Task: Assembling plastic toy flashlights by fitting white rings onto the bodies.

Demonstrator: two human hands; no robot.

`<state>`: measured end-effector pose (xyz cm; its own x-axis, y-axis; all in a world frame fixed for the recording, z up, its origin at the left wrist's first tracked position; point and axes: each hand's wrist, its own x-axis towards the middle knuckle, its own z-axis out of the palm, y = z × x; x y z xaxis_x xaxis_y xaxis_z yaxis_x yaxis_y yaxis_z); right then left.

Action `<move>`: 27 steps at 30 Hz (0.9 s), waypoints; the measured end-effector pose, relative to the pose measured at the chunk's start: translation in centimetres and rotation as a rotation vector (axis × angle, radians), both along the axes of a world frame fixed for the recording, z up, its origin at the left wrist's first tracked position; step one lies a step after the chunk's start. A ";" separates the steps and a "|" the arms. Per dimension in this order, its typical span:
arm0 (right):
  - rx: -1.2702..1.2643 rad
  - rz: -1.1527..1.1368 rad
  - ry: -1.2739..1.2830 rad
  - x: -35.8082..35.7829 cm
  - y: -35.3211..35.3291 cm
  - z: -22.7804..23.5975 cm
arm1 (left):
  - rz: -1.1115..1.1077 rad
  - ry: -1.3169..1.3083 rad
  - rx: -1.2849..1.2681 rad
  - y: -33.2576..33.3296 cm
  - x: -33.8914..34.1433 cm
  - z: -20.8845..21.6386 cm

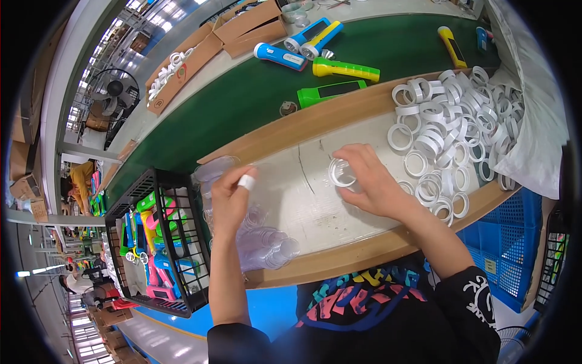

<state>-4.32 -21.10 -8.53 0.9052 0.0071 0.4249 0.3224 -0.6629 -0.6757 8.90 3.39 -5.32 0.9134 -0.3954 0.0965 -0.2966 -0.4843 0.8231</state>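
My right hand (374, 185) holds a white plastic ring (333, 174) between thumb and fingers, above the middle of a shallow cardboard tray (315, 227). Whether a clear disc sits inside the ring I cannot tell. My left hand (230, 200) is closed in a pinch, with white tape around one digit. What it pinches, if anything, does not show. Beside and below it lie many clear plastic discs (267, 249), overlapping in loose stacks at the tray's left end. A big heap of white rings (445, 124) fills the right end.
Beyond the tray, blue, yellow and green flashlights (345, 70) lie on a green belt (200, 130). At left stands a black basket (193, 242) of colourful flashlights. A white sack (536, 121) and a blue crate (500, 249) are at right. Cardboard boxes (185, 70) line the far side.
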 end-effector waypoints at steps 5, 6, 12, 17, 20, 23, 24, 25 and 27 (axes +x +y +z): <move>0.213 0.022 -0.024 0.0 -0.7 0.6 | -0.332 0.416 -0.136 -8.8 -2.5 1.1; 0.218 0.021 -0.031 -0.1 -1.0 0.6 | -0.288 0.345 -0.137 -9.8 -2.0 0.7; 0.409 -0.095 0.011 -0.3 -3.4 1.7 | -0.371 -0.406 0.113 -20.4 5.7 0.7; 0.419 -0.244 -0.029 0.1 -4.2 1.5 | -0.591 -0.635 0.435 -29.5 9.8 -3.3; 0.471 -0.252 -0.044 0.2 -4.6 1.3 | -0.546 -0.484 0.703 -31.1 10.3 -4.3; 0.503 -0.269 -0.051 0.0 -5.0 1.2 | -0.546 -0.364 0.902 -30.4 9.8 -3.9; 0.540 -0.262 -0.023 -0.1 -5.0 1.3 | -0.523 -0.400 0.928 -28.9 10.3 -4.2; 0.576 -0.244 0.002 -0.1 -4.9 1.6 | -0.488 -0.437 0.956 -26.8 11.0 -4.1; 0.583 -0.238 -0.018 -0.1 -4.7 1.8 | -0.468 -0.450 1.015 -23.2 11.6 -2.7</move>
<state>-4.45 -25.77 -6.71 0.8463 -0.4309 0.3133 0.2262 -0.2417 -0.9436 20.46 -19.78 -8.04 0.6255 -0.7598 -0.1774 -0.7792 -0.6198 -0.0931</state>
